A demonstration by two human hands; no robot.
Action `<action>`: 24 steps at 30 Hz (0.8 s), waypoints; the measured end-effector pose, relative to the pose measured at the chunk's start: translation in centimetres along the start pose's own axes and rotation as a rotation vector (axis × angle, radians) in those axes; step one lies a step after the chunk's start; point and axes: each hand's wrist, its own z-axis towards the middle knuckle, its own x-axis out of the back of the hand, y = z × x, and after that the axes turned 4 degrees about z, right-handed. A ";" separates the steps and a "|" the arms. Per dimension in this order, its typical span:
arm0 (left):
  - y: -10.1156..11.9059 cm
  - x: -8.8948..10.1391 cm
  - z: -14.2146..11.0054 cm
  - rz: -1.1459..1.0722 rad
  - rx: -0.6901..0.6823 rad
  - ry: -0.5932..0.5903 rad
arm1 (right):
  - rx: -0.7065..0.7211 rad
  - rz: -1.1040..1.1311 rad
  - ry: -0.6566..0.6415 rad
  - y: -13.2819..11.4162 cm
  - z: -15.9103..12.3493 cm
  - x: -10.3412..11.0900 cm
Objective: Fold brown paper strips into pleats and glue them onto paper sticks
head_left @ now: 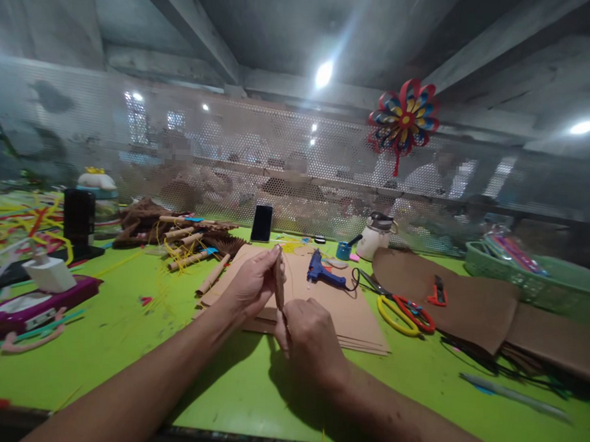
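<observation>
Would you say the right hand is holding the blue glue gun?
No, the glue gun lies on brown sheets, beyond the right hand.

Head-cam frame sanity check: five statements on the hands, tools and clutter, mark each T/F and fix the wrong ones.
1. The left hand and the right hand are both on a thin brown piece. True.
2. The blue glue gun lies on the brown sheets. True.
3. The dark phone just beyond those sheets lies flat. False: it stands upright.
4. The green basket is left of both hands. False: it is to their right.
5. The purple power strip is left of both hands. True.
</observation>
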 end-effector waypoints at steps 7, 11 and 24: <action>-0.6 0.3 -0.2 0.023 0.074 -0.025 | -0.089 0.035 -0.001 0.6 0.1 0.1; -1.2 0.5 -0.5 0.062 0.160 -0.117 | -0.183 0.070 -0.023 1.5 0.2 0.1; -0.9 0.2 -1.1 0.106 0.214 -0.146 | -0.275 0.195 -0.050 2.6 0.4 -0.3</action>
